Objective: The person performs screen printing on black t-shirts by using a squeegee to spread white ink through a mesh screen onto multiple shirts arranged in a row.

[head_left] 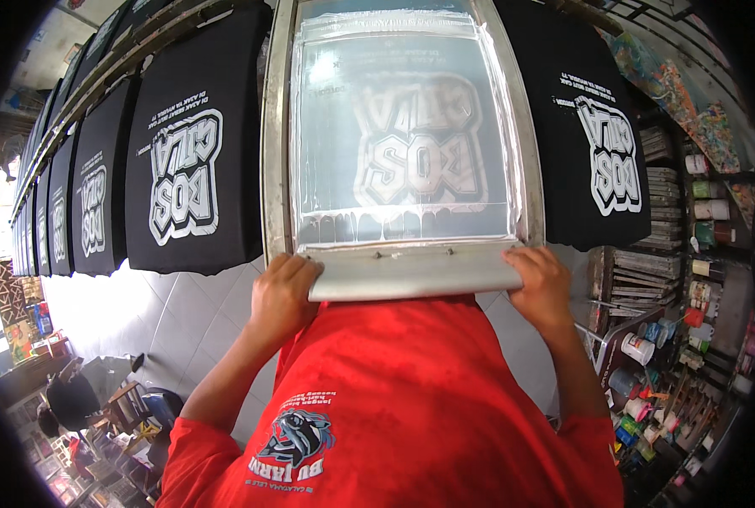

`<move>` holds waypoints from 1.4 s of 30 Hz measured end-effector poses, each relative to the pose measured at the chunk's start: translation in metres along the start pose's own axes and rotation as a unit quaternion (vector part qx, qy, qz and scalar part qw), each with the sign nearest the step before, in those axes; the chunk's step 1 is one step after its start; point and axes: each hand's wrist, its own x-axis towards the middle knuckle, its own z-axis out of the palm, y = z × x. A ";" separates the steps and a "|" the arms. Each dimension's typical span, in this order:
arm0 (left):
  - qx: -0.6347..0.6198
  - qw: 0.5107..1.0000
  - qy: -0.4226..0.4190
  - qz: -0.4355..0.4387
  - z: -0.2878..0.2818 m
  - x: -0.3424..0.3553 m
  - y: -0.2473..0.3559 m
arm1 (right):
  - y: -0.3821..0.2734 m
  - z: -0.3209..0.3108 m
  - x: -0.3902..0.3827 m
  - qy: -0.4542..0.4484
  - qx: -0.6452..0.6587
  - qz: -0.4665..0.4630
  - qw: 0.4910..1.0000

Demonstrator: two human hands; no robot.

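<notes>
The screen frame (273, 127) is dull silver metal, its mesh (403, 127) pale grey-white with a ghosted white block-letter design; the squeegee (411, 275) is light grey. The shirts (187, 152) hanging in a row are black, each printed with white outlined lettering; the person's shirt (411, 398) is bright red with a dark blue and white graphic. The floor tiles (174, 313) are pale grey; the paint pots (648, 381) show red, green, white and teal.

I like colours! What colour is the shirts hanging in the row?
The shirts are black with white designs, seen in the head view.
</notes>
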 end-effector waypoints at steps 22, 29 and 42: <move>0.044 0.997 0.050 0.024 0.019 0.200 -0.103 | 0.096 0.038 0.215 0.016 -0.016 -0.045 0.999; 0.098 0.993 0.062 0.020 0.024 0.297 -0.164 | 0.145 0.055 0.322 0.048 -0.049 -0.046 0.997; 0.022 0.997 0.040 0.061 -0.094 0.336 -0.133 | 0.124 -0.063 0.377 -0.070 0.002 -0.065 0.995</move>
